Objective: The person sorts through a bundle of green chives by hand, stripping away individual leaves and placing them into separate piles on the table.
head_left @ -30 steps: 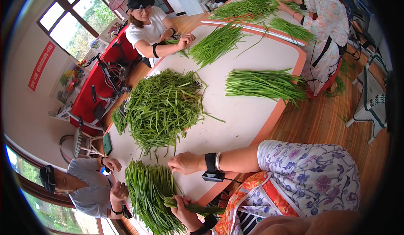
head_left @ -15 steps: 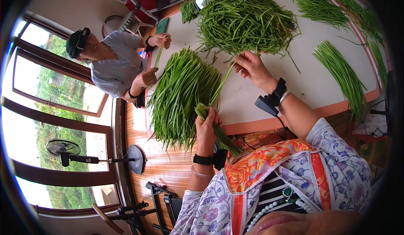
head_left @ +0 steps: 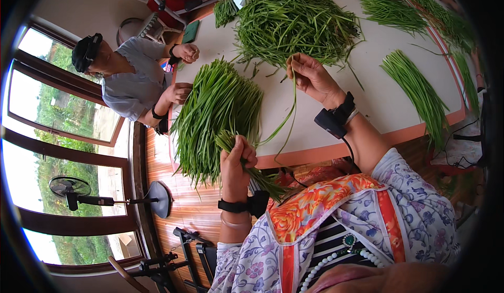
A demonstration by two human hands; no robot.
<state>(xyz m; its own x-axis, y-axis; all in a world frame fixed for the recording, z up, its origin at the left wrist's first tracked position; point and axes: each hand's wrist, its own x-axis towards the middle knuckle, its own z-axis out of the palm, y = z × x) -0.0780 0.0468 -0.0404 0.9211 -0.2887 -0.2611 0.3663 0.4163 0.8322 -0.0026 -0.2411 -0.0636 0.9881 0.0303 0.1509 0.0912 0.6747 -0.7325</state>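
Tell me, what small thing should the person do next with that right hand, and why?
Probably raise the right hand slightly to straighten the thin chive-like blades pinched in it: they droop in loose curves toward the left hand, which grips a chive-like bundle.

I can make out no readable text, label, number or sign around the white, orange-edged counter (head_left: 378,104).

Smooth stalks (head_left: 218,112), matt tabletop (head_left: 370,93), glossy wooden floor (head_left: 191,201)
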